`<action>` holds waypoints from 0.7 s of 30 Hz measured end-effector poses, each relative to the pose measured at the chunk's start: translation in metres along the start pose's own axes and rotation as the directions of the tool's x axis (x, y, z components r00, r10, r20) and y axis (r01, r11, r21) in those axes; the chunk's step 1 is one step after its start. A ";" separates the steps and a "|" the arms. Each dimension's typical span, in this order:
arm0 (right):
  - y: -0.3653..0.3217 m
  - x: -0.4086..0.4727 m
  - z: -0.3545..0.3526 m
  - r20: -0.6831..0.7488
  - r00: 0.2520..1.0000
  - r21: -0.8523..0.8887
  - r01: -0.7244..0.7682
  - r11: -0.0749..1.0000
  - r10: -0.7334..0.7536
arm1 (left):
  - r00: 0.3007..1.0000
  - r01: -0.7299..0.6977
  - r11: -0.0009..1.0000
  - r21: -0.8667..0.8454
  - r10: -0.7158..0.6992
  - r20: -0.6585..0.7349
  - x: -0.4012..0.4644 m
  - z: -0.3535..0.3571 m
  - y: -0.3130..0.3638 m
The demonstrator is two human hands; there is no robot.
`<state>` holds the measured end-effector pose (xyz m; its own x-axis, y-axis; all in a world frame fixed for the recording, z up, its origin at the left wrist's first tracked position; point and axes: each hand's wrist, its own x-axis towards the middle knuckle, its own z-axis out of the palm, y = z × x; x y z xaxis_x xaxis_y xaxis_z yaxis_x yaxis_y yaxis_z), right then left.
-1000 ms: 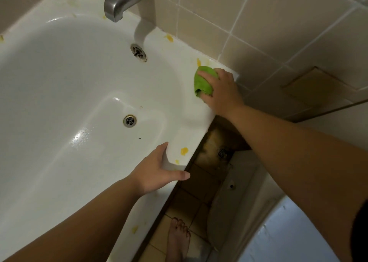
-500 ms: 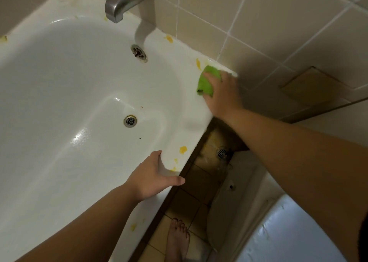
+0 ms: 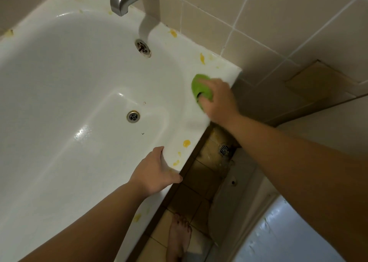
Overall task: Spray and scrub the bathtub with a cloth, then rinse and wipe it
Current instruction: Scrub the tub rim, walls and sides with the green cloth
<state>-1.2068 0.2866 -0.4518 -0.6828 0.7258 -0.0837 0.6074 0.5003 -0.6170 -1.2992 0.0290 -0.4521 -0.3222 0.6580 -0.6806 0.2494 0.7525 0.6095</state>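
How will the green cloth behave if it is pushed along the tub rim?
The green cloth is bunched under the right hand, so it is probably soft and floppy. On the glossy bathtub rim it likely slides easily.

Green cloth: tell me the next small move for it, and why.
Probably slide the green cloth, gripped by the right hand, along the bathtub rim up to the yellow smear. That smear lies just beyond the cloth, unwiped, while the left hand braces on the rim.
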 end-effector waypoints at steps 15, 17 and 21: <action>0.015 -0.051 0.019 0.005 0.993 -0.190 0.113 0.975 -0.114 | 0.993 0.114 0.992 0.051 -0.115 0.018 -0.029 -0.001 -0.039; -0.006 -0.062 0.040 -0.019 0.994 -0.219 0.097 0.971 -0.104 | 0.991 0.130 0.989 0.069 -0.131 0.014 -0.031 -0.001 -0.038; -0.021 -0.112 0.061 0.333 0.824 -0.075 0.508 0.858 -0.459 | 0.990 0.141 0.988 0.061 -0.141 0.008 -0.036 0.000 -0.046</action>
<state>-1.1672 0.1662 -0.4772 -0.9764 0.2112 -0.0461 0.2045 0.8333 -0.5137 -1.2993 -0.0296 -0.4554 -0.3467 0.5452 -0.7632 0.2573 0.8378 0.4816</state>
